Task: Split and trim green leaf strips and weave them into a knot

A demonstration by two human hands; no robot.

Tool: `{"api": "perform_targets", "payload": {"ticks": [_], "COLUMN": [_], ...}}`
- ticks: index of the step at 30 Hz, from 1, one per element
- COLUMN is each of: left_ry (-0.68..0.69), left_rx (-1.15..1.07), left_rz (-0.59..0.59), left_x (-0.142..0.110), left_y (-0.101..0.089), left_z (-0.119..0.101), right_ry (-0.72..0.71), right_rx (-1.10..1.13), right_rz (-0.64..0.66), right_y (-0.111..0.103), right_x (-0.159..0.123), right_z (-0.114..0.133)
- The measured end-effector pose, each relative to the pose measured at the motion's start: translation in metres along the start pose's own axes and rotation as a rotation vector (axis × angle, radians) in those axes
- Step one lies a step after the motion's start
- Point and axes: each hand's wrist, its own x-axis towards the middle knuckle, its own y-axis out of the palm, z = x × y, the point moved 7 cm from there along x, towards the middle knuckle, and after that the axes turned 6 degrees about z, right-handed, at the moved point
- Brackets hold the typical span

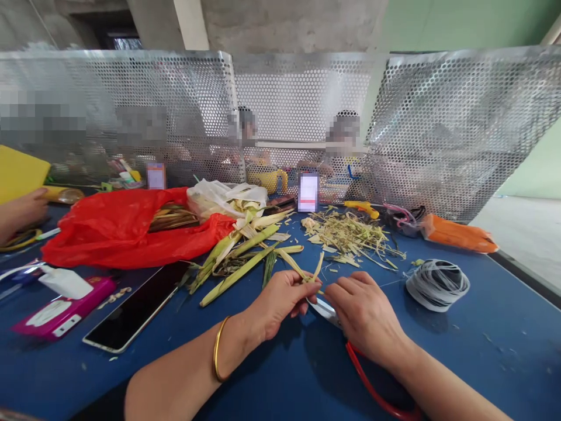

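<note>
In the head view my left hand (287, 301) pinches a knotted or folded strip of pale dried husk (309, 275), with its ends sticking up and away from the fingers. My right hand (362, 313) is closed just to its right, around a pair of scissors (324, 310). The silver blades point at the left fingertips, and a red handle (363, 374) shows below the right wrist. Its fingertips are curled down and partly hidden, so I cannot tell whether they pinch thread too. Behind the hands lies a pile of green-yellow husks (239, 251).
A heap of husk trimmings (350, 234) lies beyond my hands, a spool of white thread (438, 285) to the right. On the left are a red plastic bag (118, 228), a phone (138, 307) and a magenta box (65, 310). A perforated metal screen (302, 99) separates other people; another person's hand (24, 213) is far left.
</note>
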Motion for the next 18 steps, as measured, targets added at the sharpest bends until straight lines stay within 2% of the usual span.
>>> {"api": "perform_targets", "payload": {"ticks": [4, 7, 9, 12, 15, 18], "left_ry": [0.013, -0.012, -0.042, -0.054, -0.063, -0.097], "left_rx": [-0.021, -0.046, -0.066, -0.076, -0.037, 0.028], "left_rz": [-0.018, 0.005, 0.052, 0.179, 0.265, 0.259], "left_x": [0.002, 0.001, -0.002, -0.007, -0.013, -0.016], "left_y": [-0.004, -0.005, -0.003, 0.006, 0.016, 0.022], "left_z": [-0.002, -0.004, -0.004, -0.006, -0.005, -0.001], "right_ry": [0.025, 0.148, 0.295, 0.522, 0.708, 0.802], "right_rx": [0.16, 0.408, 0.677, 1.223, 1.671, 1.837], "right_rz": [0.01, 0.067, 0.156, 0.238, 0.16, 0.076], "right_y": [-0.008, -0.009, 0.0, 0.019, 0.032, 0.039], "right_x": [0.002, 0.003, 0.002, -0.005, -0.009, -0.011], "right_z": [0.0, -0.013, -0.026, -0.037, -0.036, -0.029]}}
